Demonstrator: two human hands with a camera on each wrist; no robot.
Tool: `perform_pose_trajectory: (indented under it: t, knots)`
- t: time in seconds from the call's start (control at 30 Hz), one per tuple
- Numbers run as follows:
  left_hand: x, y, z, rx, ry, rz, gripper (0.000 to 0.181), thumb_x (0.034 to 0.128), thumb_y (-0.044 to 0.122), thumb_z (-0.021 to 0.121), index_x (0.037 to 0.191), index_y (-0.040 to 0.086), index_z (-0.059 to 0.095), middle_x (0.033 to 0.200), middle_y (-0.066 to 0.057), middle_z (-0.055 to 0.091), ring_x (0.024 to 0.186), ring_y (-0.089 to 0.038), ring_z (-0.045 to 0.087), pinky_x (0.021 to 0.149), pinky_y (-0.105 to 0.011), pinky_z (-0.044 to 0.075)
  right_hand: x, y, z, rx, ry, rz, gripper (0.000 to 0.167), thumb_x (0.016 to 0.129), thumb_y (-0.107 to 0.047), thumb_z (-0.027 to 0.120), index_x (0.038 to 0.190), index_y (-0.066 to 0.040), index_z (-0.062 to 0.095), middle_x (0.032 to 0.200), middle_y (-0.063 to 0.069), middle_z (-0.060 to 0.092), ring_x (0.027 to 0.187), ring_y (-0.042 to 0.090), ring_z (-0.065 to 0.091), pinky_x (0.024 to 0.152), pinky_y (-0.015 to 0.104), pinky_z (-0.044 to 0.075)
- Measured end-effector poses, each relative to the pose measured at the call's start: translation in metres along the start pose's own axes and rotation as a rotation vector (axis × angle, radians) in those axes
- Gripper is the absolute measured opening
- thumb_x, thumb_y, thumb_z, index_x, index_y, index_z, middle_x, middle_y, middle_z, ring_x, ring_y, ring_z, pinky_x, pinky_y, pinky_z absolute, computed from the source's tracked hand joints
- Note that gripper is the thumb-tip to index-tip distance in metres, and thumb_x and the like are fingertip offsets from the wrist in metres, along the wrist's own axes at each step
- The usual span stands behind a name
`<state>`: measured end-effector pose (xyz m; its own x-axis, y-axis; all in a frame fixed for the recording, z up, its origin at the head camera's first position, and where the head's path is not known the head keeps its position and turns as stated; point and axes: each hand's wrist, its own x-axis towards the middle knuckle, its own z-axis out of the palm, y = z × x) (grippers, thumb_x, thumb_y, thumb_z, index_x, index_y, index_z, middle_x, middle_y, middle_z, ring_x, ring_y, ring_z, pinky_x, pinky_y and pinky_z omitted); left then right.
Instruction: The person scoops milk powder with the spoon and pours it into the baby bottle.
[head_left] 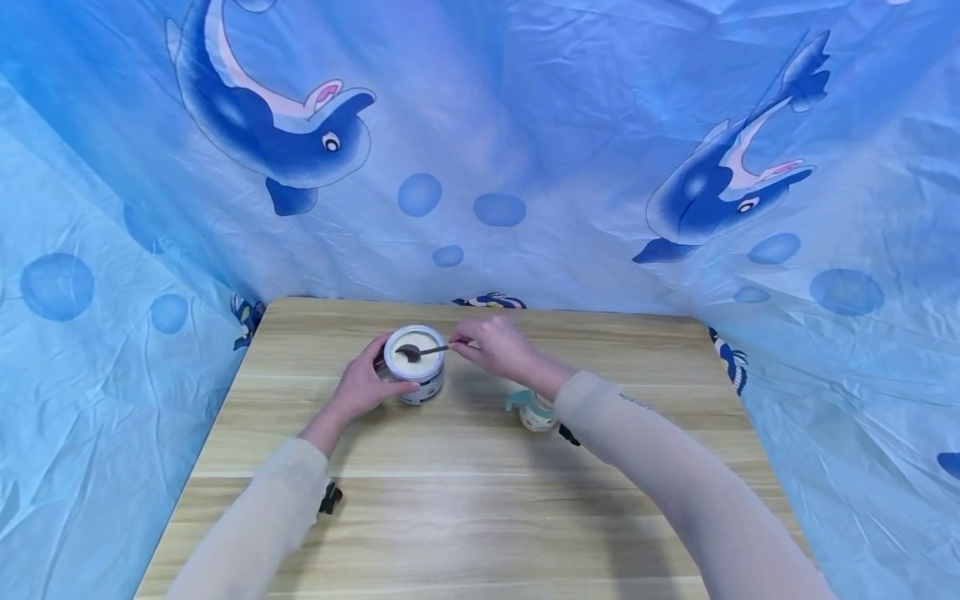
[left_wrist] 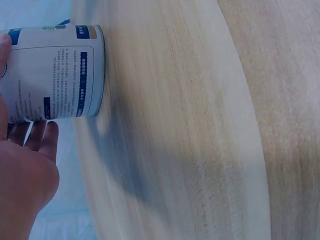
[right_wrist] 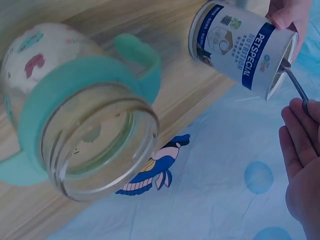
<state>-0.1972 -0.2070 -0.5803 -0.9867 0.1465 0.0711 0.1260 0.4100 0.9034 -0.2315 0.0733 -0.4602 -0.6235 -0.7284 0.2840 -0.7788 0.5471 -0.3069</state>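
A white can with blue print [head_left: 429, 389] [left_wrist: 50, 75] [right_wrist: 240, 47] stands on the table, its top uncovered and pale powder [head_left: 420, 342] inside. My left hand [head_left: 362, 385] [left_wrist: 25, 175] grips it round the side, thumb in front. With my right hand [head_left: 498, 346] [right_wrist: 305, 160] I pinch the handle of a dark metal spoon [head_left: 433, 350] [right_wrist: 297, 85], whose bowl lies at the powder. Under my right forearm stands a clear bottle [head_left: 536, 417] [right_wrist: 102, 145] with a mint-green two-handled collar; its mouth is uncovered in the right wrist view.
The wood-grain table [head_left: 450, 500] is backed and flanked by a blue sheet [head_left: 480, 125] printed with dolphins. Small black objects [head_left: 331, 497] show beside both sleeves.
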Motion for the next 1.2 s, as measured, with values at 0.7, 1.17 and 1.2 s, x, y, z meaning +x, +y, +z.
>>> perform_pose_trajectory:
  t: [0.7, 1.17, 1.2]
  knots:
    - [0.001, 0.004, 0.000, -0.002, -0.013, -0.016, 0.108, 0.0734, 0.040, 0.101, 0.161, 0.014, 0.043, 0.157, -0.014, 0.054, 0.144, -0.037, 0.053, 0.121, -0.054, 0.042, 0.003, 0.000, 0.001, 0.296, -0.093, 0.178, 0.007, 0.103, -0.014, 0.074, 0.104, -0.009, 0.079, 0.096, 0.001, 0.081, 0.086, 0.008, 0.076, 0.074, 0.020, 0.061]
    - [0.000, 0.005, 0.001, 0.020, -0.012, -0.026, 0.109, 0.0733, 0.043, 0.100, 0.162, 0.016, 0.042, 0.158, -0.013, 0.053, 0.144, -0.038, 0.053, 0.121, -0.055, 0.042, 0.000, 0.009, 0.011, 0.684, -0.117, 0.434, 0.011, 0.103, -0.012, 0.072, 0.102, -0.003, 0.078, 0.092, 0.004, 0.082, 0.093, 0.017, 0.080, 0.072, 0.024, 0.051]
    - [0.000, 0.005, 0.000, 0.021, -0.011, -0.027, 0.109, 0.0732, 0.043, 0.100, 0.162, 0.016, 0.042, 0.158, -0.013, 0.054, 0.144, -0.038, 0.053, 0.121, -0.055, 0.042, 0.000, 0.010, 0.011, 0.722, -0.118, 0.455, 0.011, 0.103, -0.011, 0.071, 0.103, -0.002, 0.078, 0.093, 0.006, 0.082, 0.095, 0.019, 0.080, 0.078, 0.025, 0.055]
